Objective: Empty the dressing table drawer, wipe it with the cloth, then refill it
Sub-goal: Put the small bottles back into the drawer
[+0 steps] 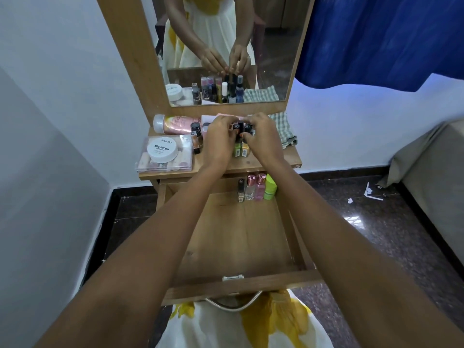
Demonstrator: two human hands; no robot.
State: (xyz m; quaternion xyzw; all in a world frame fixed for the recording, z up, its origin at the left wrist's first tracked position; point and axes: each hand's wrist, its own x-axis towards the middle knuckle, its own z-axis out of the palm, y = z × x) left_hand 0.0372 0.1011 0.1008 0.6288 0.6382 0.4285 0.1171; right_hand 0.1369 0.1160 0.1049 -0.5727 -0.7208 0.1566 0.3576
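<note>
The wooden drawer [238, 237] is pulled far out, its floor mostly bare. Several small bottles [256, 189] stand at its back right corner, among them a green one. On the table top [288, 159], my left hand [218, 139] and my right hand [263, 139] curl from both sides round a cluster of dark-capped nail polish bottles [241, 136], gripping them together. The checked cloth [283, 129] lies crumpled at the table's right rear, just right of my right hand.
A clear box [165, 156] with a white nail polish remover tub on it sits front left on the table. A pink bottle [175, 124] lies on its side behind it. The mirror [226, 46] stands at the back. A blue curtain [376, 38] hangs at right.
</note>
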